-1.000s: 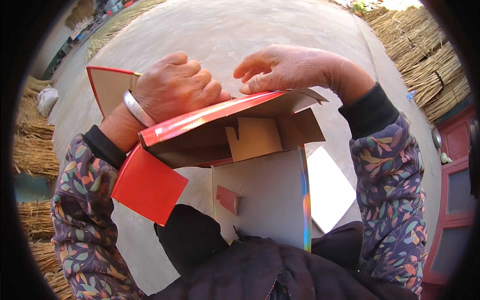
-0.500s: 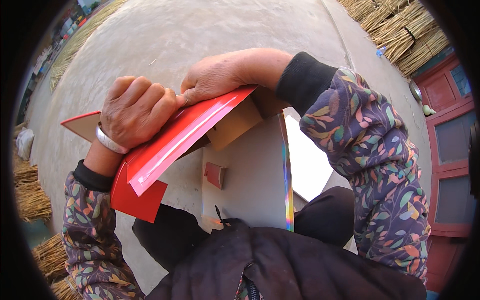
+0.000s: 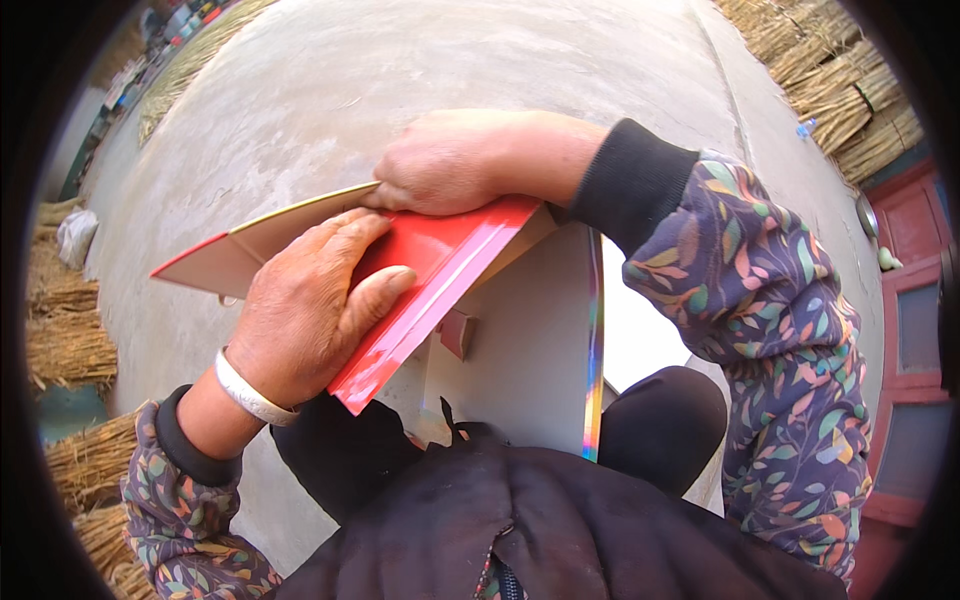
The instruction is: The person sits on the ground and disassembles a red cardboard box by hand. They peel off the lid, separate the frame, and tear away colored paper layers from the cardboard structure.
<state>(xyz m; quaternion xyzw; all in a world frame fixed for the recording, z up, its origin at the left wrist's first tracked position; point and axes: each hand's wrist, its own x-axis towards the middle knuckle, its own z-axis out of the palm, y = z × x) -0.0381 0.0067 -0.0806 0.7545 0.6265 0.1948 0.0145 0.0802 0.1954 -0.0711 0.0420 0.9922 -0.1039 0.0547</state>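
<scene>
A glossy red cardboard box (image 3: 440, 245), with folded panels and bare cardboard inside, is held tilted above my lap. Flat on its red face rests my left hand (image 3: 305, 295), thumb spread from the fingers; a white bracelet (image 3: 250, 392) circles that wrist. My right hand (image 3: 450, 160) is closed on the box's far edge, its fingertips partly hidden. A flap (image 3: 285, 230) with a pale inner side sticks out to the left. Beneath the box, a long grey panel (image 3: 525, 345) with a shiny rainbow edge slopes toward my body.
A white sheet (image 3: 640, 330) lies right of the panel, by my right knee (image 3: 665, 425). Bundles of dry stalks (image 3: 850, 80) lie at the far right, and more stalks (image 3: 65, 320) line the left. A red door (image 3: 915, 330) stands at the right on the concrete floor (image 3: 480, 60).
My left hand has uncurled from a fist and now lies flat on the red face. The left flap has swung up and outward. My right hand stays at the far edge.
</scene>
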